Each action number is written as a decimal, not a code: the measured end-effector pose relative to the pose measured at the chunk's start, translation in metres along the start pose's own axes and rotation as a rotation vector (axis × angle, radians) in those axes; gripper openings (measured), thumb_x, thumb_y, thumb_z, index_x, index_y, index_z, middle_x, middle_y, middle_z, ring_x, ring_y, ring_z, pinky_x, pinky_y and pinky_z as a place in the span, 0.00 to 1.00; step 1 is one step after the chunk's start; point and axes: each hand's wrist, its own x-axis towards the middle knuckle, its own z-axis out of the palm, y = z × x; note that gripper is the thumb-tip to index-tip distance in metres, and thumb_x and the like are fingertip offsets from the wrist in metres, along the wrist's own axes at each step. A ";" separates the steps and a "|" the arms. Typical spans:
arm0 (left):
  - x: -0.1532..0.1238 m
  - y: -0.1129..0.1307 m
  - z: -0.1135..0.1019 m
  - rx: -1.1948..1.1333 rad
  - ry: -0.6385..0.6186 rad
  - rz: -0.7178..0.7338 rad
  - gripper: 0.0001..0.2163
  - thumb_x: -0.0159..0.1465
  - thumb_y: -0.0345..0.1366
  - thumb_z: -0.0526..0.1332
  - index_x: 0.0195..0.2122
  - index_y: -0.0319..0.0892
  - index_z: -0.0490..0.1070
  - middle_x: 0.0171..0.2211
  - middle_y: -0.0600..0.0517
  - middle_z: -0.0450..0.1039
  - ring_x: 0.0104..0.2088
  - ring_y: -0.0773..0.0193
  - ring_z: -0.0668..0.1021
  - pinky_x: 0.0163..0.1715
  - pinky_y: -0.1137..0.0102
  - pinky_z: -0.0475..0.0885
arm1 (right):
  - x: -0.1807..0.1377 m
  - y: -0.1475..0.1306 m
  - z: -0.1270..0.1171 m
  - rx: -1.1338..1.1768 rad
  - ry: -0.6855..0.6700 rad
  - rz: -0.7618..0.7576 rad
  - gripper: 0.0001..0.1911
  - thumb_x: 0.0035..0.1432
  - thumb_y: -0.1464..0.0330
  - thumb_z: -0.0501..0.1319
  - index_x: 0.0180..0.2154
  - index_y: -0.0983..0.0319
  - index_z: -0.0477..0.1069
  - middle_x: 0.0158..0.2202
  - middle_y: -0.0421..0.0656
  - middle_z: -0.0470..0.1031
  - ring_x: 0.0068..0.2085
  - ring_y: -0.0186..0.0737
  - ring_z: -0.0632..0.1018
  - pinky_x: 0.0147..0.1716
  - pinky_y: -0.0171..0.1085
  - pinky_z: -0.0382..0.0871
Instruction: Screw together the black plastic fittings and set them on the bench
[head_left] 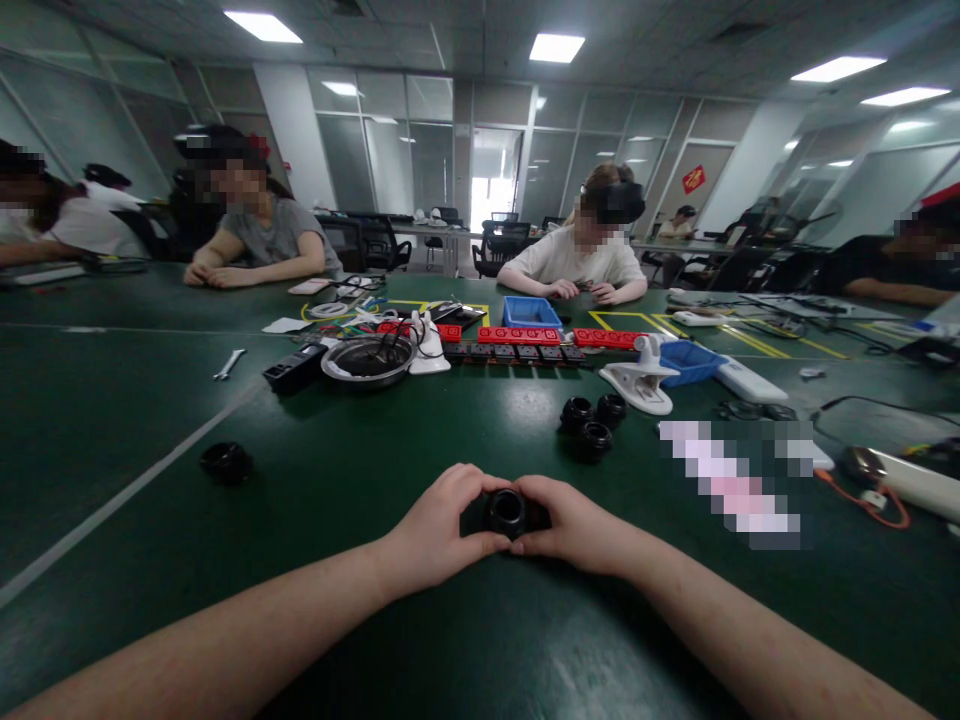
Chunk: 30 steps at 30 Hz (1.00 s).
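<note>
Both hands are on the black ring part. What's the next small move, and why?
Probably a small counter-twist: the left hand and right hand pinch the black ring part from opposite sides at its rim, so both have a grip. Whether it splits in two, I cannot tell.

Wrench [229,364], metal bowl [367,358] and blue tray [531,312] lie ahead.

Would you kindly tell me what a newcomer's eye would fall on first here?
The left hand and right hand meet at bottom centre around a black ring-shaped part on the green table. Just beyond, to the right, sit three similar black parts; farther back lies a metal bowl.
</note>
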 end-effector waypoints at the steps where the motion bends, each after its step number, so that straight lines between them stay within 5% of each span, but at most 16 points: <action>1: 0.000 0.000 0.001 0.009 0.006 -0.012 0.17 0.52 0.35 0.65 0.43 0.44 0.65 0.37 0.52 0.66 0.39 0.60 0.69 0.39 0.66 0.65 | 0.000 -0.002 0.002 -0.045 0.022 0.023 0.15 0.41 0.69 0.67 0.32 0.64 0.66 0.29 0.38 0.66 0.30 0.35 0.67 0.26 0.31 0.58; 9: 0.002 0.003 0.002 0.067 0.060 -0.124 0.16 0.46 0.36 0.68 0.35 0.41 0.66 0.34 0.52 0.66 0.37 0.59 0.69 0.36 0.65 0.65 | -0.002 -0.010 0.017 -0.295 0.189 0.047 0.21 0.39 0.56 0.66 0.31 0.63 0.64 0.30 0.42 0.67 0.30 0.38 0.68 0.25 0.34 0.56; 14: 0.001 -0.001 0.000 -0.007 0.026 -0.017 0.18 0.51 0.33 0.64 0.43 0.44 0.65 0.39 0.51 0.67 0.42 0.59 0.68 0.42 0.65 0.64 | -0.003 -0.006 0.004 -0.077 0.055 -0.085 0.29 0.40 0.65 0.68 0.45 0.62 0.63 0.40 0.43 0.67 0.38 0.41 0.68 0.36 0.37 0.61; 19: 0.000 0.001 -0.001 -0.027 0.008 0.017 0.19 0.52 0.32 0.64 0.45 0.45 0.64 0.41 0.52 0.67 0.43 0.60 0.67 0.44 0.66 0.63 | -0.004 0.001 -0.008 0.084 -0.066 -0.037 0.14 0.45 0.74 0.63 0.38 0.64 0.67 0.33 0.40 0.67 0.33 0.36 0.68 0.32 0.33 0.61; 30: -0.002 0.003 0.005 0.009 0.118 -0.146 0.18 0.46 0.30 0.67 0.39 0.41 0.66 0.37 0.51 0.65 0.39 0.60 0.68 0.39 0.67 0.64 | 0.004 -0.008 0.025 -0.215 0.269 0.144 0.16 0.39 0.66 0.65 0.28 0.63 0.60 0.28 0.39 0.67 0.28 0.35 0.66 0.24 0.31 0.54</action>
